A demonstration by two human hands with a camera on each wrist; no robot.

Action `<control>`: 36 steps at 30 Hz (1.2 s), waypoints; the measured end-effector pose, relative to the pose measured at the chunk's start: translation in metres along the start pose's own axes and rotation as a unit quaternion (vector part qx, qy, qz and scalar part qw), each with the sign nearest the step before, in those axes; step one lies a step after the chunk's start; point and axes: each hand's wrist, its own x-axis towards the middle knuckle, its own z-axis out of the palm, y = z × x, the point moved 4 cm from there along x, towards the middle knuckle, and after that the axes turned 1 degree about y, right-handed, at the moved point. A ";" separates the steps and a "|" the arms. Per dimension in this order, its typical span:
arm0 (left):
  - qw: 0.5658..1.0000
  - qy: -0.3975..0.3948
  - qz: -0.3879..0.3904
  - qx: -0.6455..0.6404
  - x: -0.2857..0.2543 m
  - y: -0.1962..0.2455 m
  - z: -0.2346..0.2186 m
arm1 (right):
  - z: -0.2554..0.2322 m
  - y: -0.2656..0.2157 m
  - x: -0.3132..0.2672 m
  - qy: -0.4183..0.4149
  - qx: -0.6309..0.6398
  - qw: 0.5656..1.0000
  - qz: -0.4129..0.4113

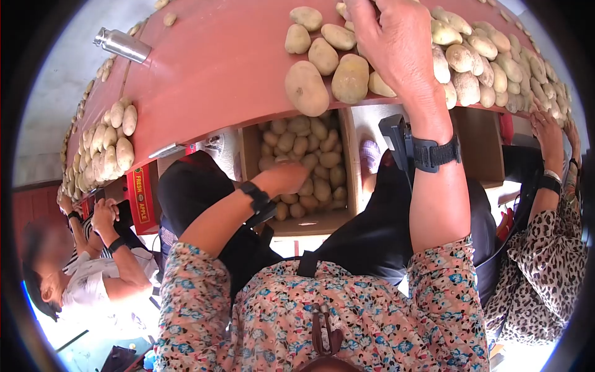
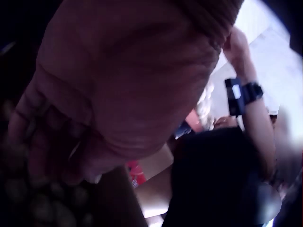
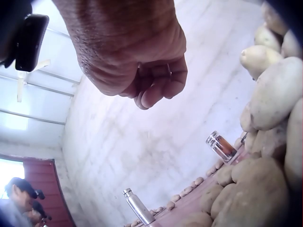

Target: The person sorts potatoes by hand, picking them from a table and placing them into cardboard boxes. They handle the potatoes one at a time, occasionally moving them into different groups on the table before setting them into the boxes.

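My left hand (image 1: 288, 177) is over a cardboard box (image 1: 350, 186) in front of my lap, close above the potatoes (image 1: 322, 187) in it. Its fingers (image 2: 40, 153) hang down loosely bent, with gaps between them and no potato showing in the palm. Above the red table (image 1: 204, 68), my right hand (image 1: 400, 46) is raised over a few spread-out potatoes (image 1: 308, 87). The right wrist view shows its fingers (image 3: 158, 92) curled in toward the palm, with nothing visible in them. Just right of that hand, a big potato pile (image 1: 483, 56) lines the table edge.
A metal bottle (image 1: 124, 45) lies toward the left of the table in the head view. Another potato heap (image 1: 102, 146) sits at the left edge. People sit on both sides: one in white (image 1: 111, 276), one in leopard print (image 1: 539, 279). A glass jar (image 3: 221, 146) stands farther off.
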 end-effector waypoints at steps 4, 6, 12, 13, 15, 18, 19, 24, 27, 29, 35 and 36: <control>0.998 0.068 0.007 -0.013 0.036 0.014 0.043 | 0.009 0.009 -0.005 0.011 -0.012 1.000 -0.011; 0.969 0.232 0.078 -0.029 0.063 0.023 0.063 | 0.011 0.008 -0.004 0.009 -0.017 1.000 -0.020; 0.958 0.251 -0.018 -0.137 0.112 0.054 0.064 | -0.001 0.007 -0.003 -0.010 -0.042 0.999 -0.016; 0.958 0.253 -0.020 -0.136 0.115 0.058 0.064 | 0.001 0.009 -0.003 -0.018 -0.044 0.999 0.001; 0.950 0.276 -0.067 -0.128 0.111 0.065 0.065 | 0.005 0.014 -0.004 -0.022 -0.036 0.999 0.002; 0.967 0.221 -0.078 -0.101 0.104 0.072 0.062 | 0.007 0.018 -0.005 -0.028 -0.015 0.999 0.009; 0.966 0.224 -0.076 -0.100 0.106 0.071 0.067 | 0.008 0.015 -0.006 -0.027 -0.001 1.000 0.011; 0.956 0.284 -0.049 0.051 0.098 0.076 0.065 | 0.006 0.010 -0.006 -0.031 -0.043 0.998 -0.016; 0.922 0.350 -0.013 0.166 0.099 0.079 0.081 | 0.003 -0.009 -0.003 -0.044 -0.043 0.998 -0.003; 0.936 0.314 -0.008 0.158 0.104 0.077 0.084 | 0.006 -0.008 -0.003 -0.056 -0.044 0.997 0.005; 0.942 0.299 -0.018 0.150 0.108 0.082 0.081 | 0.017 0.015 -0.013 -0.059 -0.086 0.994 -0.022; 0.932 0.324 -0.031 0.161 0.108 0.082 0.082 | 0.016 0.015 -0.013 -0.067 -0.084 0.994 -0.015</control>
